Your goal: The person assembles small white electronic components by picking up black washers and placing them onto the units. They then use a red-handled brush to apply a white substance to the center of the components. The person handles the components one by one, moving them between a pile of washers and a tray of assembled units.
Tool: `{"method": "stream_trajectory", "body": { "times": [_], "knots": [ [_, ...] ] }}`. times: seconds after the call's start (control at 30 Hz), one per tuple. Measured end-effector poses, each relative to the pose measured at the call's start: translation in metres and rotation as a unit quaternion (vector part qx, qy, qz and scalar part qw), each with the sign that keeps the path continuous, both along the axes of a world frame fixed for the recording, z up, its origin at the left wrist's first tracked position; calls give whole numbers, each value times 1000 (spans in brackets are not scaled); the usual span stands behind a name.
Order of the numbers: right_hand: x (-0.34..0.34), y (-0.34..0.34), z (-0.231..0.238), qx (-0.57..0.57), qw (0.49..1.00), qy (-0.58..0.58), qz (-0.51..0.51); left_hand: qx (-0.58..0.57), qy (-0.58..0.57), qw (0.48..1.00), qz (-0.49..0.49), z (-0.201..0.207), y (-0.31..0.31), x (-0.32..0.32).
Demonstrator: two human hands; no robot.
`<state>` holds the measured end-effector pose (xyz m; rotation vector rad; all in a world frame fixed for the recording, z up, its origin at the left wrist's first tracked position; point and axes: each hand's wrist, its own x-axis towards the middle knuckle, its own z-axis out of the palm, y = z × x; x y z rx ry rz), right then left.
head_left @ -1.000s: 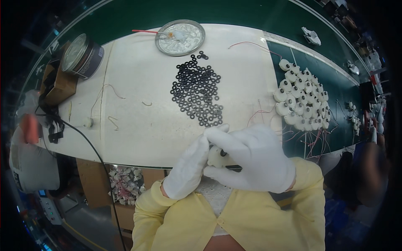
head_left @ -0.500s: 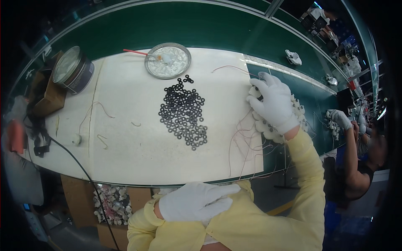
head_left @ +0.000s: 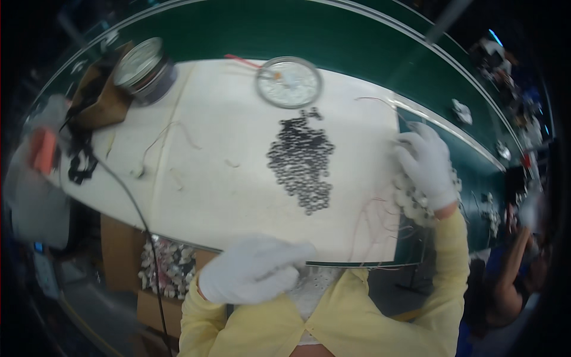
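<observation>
My left hand (head_left: 253,269), in a white glove, hovers by the near edge of the white board (head_left: 220,208). Its fingers stretch out to the right, and nothing shows in them. At the board's right end, my gloved right hand (head_left: 429,169) bends over a pile of white round parts (head_left: 410,199) with thin wires (head_left: 372,217) trailing from it. Those fingers curl down at the pile's far side; blur and the glove hide what lies between them. Many small black rings (head_left: 303,157) lie in a patch mid-board, left of my right hand.
Beyond the rings stands a round metal dish (head_left: 289,83) with a red stick (head_left: 242,61) across its rim. A large tin (head_left: 146,74) and cardboard box (head_left: 106,107) sit far left. A dark cable (head_left: 128,193) hangs over the near edge. A co-worker's arm (head_left: 511,262) shows at right.
The whole view has swung, so the board and its things sit further right and look blurred. My left hand has shifted left over the board's near edge. My right hand stays at the pile.
</observation>
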<state>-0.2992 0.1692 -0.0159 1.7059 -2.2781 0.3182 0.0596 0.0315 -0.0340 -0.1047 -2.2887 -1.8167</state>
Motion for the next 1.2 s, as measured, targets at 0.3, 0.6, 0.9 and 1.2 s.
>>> {"method": "stream_trajectory", "body": {
  "times": [0.3, 0.6, 0.9, 1.2],
  "knots": [
    [60, 42, 25, -1, 984, -175, 39, -250, -88, 633, 727, -30, -139, 109],
    [66, 63, 21, 28, 978, -203, 32, -508, -233, 566, 606, -37, -129, 62],
    [84, 95, 9, -59, 943, -324, 52, -200, 198, 675, 681, 7, -80, 80],
    [98, 95, -13, -67, 921, -377, 67, -47, 5, 843, 535, 41, -21, 50]
  ]
}}
